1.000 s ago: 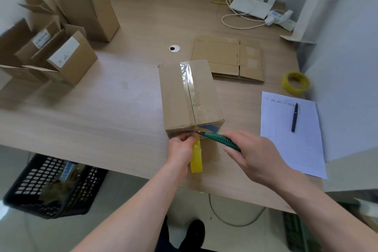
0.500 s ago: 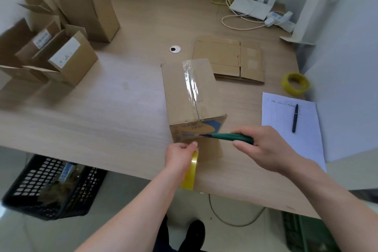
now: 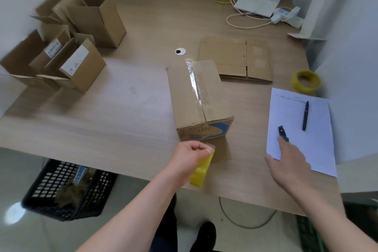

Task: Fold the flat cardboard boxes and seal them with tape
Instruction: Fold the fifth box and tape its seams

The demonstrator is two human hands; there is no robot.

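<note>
Taped box (image 3: 199, 98) sits mid-table. Left hand (image 3: 189, 157) curls round yellow tape roll (image 3: 201, 171) below it; right hand (image 3: 290, 164), fingers loosely spread, touches green cutter (image 3: 283, 134) on paper (image 3: 315, 149).

Counts: 1 taped box (image 3: 199, 98) mid-frame. 1 flat stack (image 3: 235, 58) above it, number of sheets unclear. Open boxes (image 3: 81, 63) upper left: at least 3, overlap blocks exact count. 2 yellow tape rolls: one (image 3: 201, 172) lower centre, one (image 3: 305, 81) right. 1 paper sheet (image 3: 315, 145), 1 pen (image 3: 305, 115), 1 cutter (image 3: 283, 134). 1 basket (image 3: 67, 188) lower left. 2 hands: left (image 3: 191, 156), right (image 3: 290, 164).
</note>
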